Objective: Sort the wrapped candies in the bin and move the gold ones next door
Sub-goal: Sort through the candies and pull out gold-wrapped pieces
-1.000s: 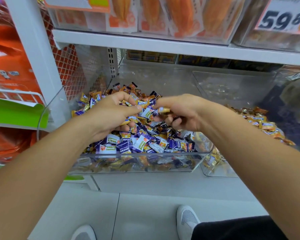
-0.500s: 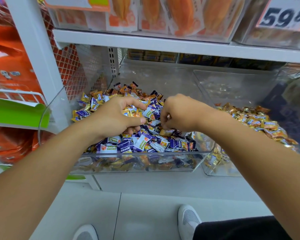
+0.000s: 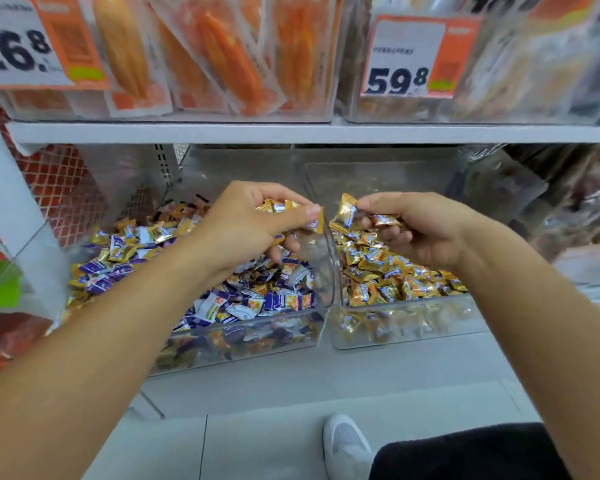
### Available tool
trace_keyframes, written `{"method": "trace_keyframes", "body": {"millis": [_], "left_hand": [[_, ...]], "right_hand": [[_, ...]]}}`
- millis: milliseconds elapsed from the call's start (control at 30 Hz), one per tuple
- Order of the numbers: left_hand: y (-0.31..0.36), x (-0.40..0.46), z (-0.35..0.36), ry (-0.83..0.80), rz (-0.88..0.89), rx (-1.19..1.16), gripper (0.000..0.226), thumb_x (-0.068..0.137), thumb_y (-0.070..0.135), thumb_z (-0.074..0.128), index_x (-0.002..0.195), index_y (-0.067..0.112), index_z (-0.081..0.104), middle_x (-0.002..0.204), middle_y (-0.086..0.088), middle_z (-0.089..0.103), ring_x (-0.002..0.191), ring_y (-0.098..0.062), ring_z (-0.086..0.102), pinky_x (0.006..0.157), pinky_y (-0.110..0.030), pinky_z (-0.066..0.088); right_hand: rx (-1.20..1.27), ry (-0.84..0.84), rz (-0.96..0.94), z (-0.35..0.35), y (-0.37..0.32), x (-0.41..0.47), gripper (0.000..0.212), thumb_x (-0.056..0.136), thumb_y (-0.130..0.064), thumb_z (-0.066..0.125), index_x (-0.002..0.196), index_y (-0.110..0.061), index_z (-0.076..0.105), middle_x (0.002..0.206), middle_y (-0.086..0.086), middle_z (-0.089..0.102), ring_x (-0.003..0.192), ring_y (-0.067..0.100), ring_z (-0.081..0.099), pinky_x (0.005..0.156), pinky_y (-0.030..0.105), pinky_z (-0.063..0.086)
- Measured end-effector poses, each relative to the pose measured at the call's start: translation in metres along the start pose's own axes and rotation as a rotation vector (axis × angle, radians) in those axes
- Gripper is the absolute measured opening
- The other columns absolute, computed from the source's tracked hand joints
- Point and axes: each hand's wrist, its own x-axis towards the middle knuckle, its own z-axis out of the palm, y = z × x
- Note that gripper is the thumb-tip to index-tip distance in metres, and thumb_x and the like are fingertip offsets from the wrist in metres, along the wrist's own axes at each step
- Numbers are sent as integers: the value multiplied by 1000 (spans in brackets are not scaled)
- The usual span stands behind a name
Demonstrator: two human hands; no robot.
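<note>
Shop shelf, 2 clear bins: left hand [image 3: 246, 230] gripped gold candies [image 3: 277, 206] over the mixed bin [image 3: 243, 337]; right hand [image 3: 416, 230] pinched another [image 3: 345, 213] above the gold bin [image 3: 406, 327]. Mid-transfer; dropping them there looked next.

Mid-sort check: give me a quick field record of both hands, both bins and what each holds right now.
left hand: holds several gold candies, above the left bin
right hand: pinches a gold candy, with another in its fingers, above the right bin
left bin: clear, mixed purple, white and gold candies
right bin: clear, gold candies only
bins: side by side on the lower shelf
</note>
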Motion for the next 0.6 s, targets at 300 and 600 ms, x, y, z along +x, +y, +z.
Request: {"method": "trace_keyframes", "body": {"millis": [300, 600], "left_hand": [[29, 85, 73, -278, -117, 286, 51, 95, -15, 47, 134, 16, 55, 118, -1, 57, 96, -16, 68, 61, -19, 56], [25, 87, 78, -385, 173, 646, 57, 93, -3, 57, 140, 28, 51, 144, 7, 52, 137, -7, 42, 114, -29, 33]], "right_hand": [[286, 119, 223, -66, 19, 21, 14, 98, -14, 57, 106, -6, 64, 106, 14, 67, 88, 26, 67, 69, 39, 61], [60, 199, 110, -79, 23, 24, 16, 95, -16, 53, 97, -11, 68, 103, 4, 72, 93, 25, 65, 74, 35, 49]]}}
